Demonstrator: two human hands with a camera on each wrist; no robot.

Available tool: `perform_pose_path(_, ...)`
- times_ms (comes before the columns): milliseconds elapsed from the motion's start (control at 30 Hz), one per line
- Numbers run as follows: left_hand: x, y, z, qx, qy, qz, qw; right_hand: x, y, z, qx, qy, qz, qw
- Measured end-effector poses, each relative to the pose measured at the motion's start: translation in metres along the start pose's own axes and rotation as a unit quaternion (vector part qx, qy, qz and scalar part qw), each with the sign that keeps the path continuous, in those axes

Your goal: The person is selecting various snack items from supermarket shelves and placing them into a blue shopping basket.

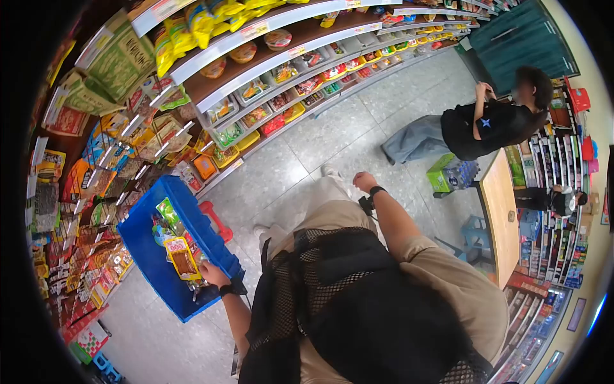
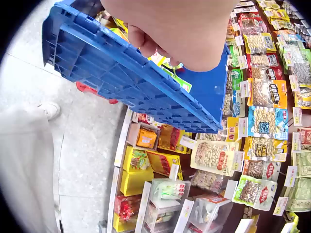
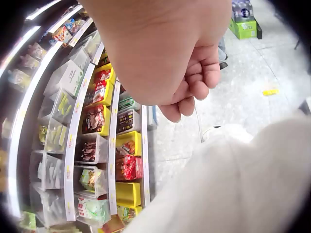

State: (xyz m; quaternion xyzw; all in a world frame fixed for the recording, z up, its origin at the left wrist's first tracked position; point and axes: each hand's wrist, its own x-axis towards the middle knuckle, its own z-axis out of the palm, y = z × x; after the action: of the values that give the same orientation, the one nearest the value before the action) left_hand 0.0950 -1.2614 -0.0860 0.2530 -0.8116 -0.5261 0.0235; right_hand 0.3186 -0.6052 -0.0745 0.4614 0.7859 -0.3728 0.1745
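Note:
My left hand (image 1: 214,274) is over the blue shopping basket (image 1: 148,278); its forearm comes in past the near rim. In the left wrist view its fingers (image 2: 141,43) are curled and partly hidden behind the basket wall. Right beside the fingertips lies a yellow snack packet (image 1: 183,258) with a clear window. I cannot tell whether the fingers hold this packet or part of the basket. A green packet (image 1: 167,212) and other small packets lie in the basket. My right hand (image 1: 366,182) hangs at my side, fingers loosely curled and holding nothing.
Shelves with bins of packaged snacks (image 1: 256,89) run along the left and front. Hanging snack bags (image 1: 128,147) face the basket. A red object (image 1: 215,222) shows beside it. Ahead to the right, a person (image 1: 476,125) stands near a drinks pack (image 1: 454,174) and a wooden counter (image 1: 502,217).

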Motion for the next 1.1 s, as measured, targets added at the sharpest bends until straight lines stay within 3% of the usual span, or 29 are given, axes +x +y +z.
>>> perform_pose_path(33, -0.013, 0.014, 0.000, 0.005, 0.033, -0.018, 0.999, 0.022, 0.020, -0.011, 0.004, 0.009, 0.006, 1.000)
perform_pose_path(100, -0.032, 0.034, -0.001, 0.156, 0.068, 0.012, 0.985, 0.064, 0.069, -0.037, -0.115, -0.020, -0.054, 0.992)
perform_pose_path(167, -0.042, 0.029, 0.013, 0.163, 0.121, 0.011, 0.979, 0.102, 0.108, -0.076, -0.176, -0.044, -0.104, 0.978)
perform_pose_path(233, -0.069, 0.035, 0.044, 0.109, 0.158, 0.041, 0.980, 0.160, 0.162, -0.101, -0.242, -0.036, -0.174, 0.954)
perform_pose_path(267, -0.080, 0.022, 0.059, 0.089, 0.161, -0.006, 0.983, 0.181, 0.173, -0.114, -0.255, -0.064, -0.160, 0.951)
perform_pose_path(300, -0.103, 0.020, 0.087, 0.007, 0.177, 0.001, 0.984, 0.203, 0.180, -0.132, -0.271, -0.096, -0.145, 0.947)
perform_pose_path(367, -0.131, -0.017, 0.133, -0.020, 0.134, -0.165, 0.977, 0.229, 0.164, -0.179, -0.186, -0.115, -0.118, 0.969)
perform_pose_path(400, -0.161, -0.017, 0.161, 0.082, 0.095, -0.097, 0.987, 0.224, 0.157, -0.191, -0.133, -0.125, -0.097, 0.978)
perform_pose_path(467, -0.212, 0.022, 0.242, 0.124, 0.041, -0.105, 0.986, 0.223, 0.128, -0.220, 0.006, -0.102, -0.052, 0.993)
perform_pose_path(500, -0.230, 0.050, 0.276, 0.066, 0.026, -0.182, 0.981, 0.231, 0.111, -0.231, 0.078, -0.088, -0.032, 0.993)
perform_pose_path(533, -0.237, 0.043, 0.311, 0.078, 0.001, -0.037, 0.996, 0.235, 0.100, -0.238, 0.097, -0.081, -0.062, 0.990)
perform_pose_path(600, -0.255, 0.048, 0.361, 0.110, -0.060, 0.074, 0.989, 0.241, 0.082, -0.250, 0.118, -0.113, -0.082, 0.983)
perform_pose_path(700, -0.297, 0.132, 0.410, 0.051, -0.189, 0.018, 0.981, 0.237, 0.073, -0.262, 0.104, -0.130, -0.127, 0.978)
perform_pose_path(833, -0.303, 0.149, 0.427, -0.012, -0.289, -0.110, 0.951, 0.215, 0.094, -0.277, 0.140, -0.143, -0.137, 0.970)
perform_pose_path(900, -0.291, 0.118, 0.419, -0.066, -0.279, -0.179, 0.941, 0.207, 0.132, -0.283, 0.064, -0.144, -0.066, 0.985)
perform_pose_path(967, -0.274, 0.066, 0.399, -0.105, -0.269, -0.256, 0.923, 0.197, 0.171, -0.305, -0.007, -0.205, -0.096, 0.974)
perform_pose_path(1033, -0.280, 0.054, 0.365, -0.103, -0.197, -0.325, 0.919, 0.213, 0.217, -0.322, -0.117, -0.259, -0.039, 0.958)
perform_pose_path(1100, -0.288, 0.026, 0.326, -0.103, -0.152, -0.356, 0.916, 0.232, 0.251, -0.340, -0.287, -0.264, -0.115, 0.914)
